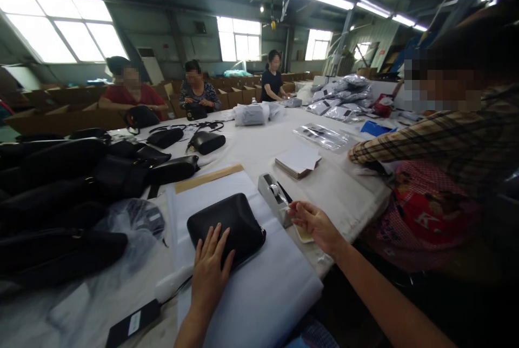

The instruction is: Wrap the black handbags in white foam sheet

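Note:
A black bag (231,218) lies flat on a stack of white sheets (259,299). My left hand (213,261) rests on the bag with its fingers stretched out. To the right of the bag stands a grey tape dispenser (273,196). At its front end my right hand (318,223) is closed, thumb and fingers pinching a strip of clear tape (286,202) that runs from the roll. A black tag (135,323) with a white label lies by my left forearm, on a cord reaching toward the bag.
Many black bags (52,191) are heaped at the left. Beyond the dispenser sit a stack of white cards (298,161) and clear plastic bags (324,137). Wrapped packages (344,94) are piled farther back. A co-worker in a plaid sleeve (405,137) sits close at the right; others work across the table.

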A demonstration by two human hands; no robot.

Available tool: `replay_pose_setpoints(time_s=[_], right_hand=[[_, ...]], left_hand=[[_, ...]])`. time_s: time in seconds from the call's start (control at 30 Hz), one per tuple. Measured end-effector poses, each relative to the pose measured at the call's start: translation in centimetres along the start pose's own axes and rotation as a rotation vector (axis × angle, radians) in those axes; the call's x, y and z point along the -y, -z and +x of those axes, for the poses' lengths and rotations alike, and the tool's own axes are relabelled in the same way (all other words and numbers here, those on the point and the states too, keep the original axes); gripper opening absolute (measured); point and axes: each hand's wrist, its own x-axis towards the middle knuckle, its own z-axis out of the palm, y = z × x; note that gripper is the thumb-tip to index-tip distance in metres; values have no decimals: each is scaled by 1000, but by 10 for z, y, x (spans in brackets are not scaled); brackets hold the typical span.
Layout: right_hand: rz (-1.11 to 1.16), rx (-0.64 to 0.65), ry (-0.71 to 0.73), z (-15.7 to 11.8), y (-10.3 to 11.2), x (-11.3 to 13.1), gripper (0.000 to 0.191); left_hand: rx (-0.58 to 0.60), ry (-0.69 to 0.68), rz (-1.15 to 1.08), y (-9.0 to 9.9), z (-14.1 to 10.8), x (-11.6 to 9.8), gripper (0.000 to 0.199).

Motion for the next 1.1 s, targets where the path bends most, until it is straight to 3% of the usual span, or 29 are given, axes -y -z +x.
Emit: replay_pose_setpoints(time_s=[0.13, 0.3, 0.43, 0.6, 0.7, 0.77, 0.87, 1.1], right_hand=[[-220, 131, 71, 45, -58, 3, 38], [-880, 305, 335, 141, -127, -11, 27], [-1259, 404, 430, 215, -163, -33, 23], [-1438, 528, 438, 272, -180, -77, 33], [-1516, 498, 432, 291, -183, -102, 59], [-1543, 453, 441, 301, -185, -112, 65], [-1548, 401, 499, 310, -188, -117, 60], [-1425, 377, 740, 304, -189, -105, 19]], left_hand=[[-2, -14, 71, 0, -3, -2, 56], [0, -34, 193, 2, -3, -3, 60], [-41, -85, 238, 2, -3, 1, 62], [-168, -102, 205, -15, -4, 11, 49], [-281, -118, 203, -30, -5, 17, 42], [-341, -133, 208, -38, -5, 20, 40], [-400, -140, 216, -45, -3, 22, 40], [-458, -147, 239, -49, 0, 23, 45]])
